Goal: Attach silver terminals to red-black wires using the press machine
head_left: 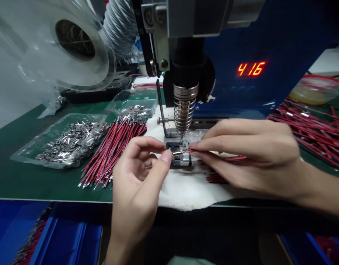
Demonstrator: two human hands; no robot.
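Note:
Between the thumb and fingertips of my left hand is one end of a small silvery metal cylinder. My right hand pinches a thin red wire that meets the cylinder's right end; whether it goes inside is too small to tell. Both parts are just over a dark metal fixture, below the pointed tip of a bench machine with a coil spring. More red and black wires lie under my right hand on a white cloth.
Left of my hands lies a bundle of red and black wires. Beside it a clear plastic tray holds many metal cylinders. A blue machine housing displays 416. Further wires are piled at right, and a clear duct hood hangs upper left.

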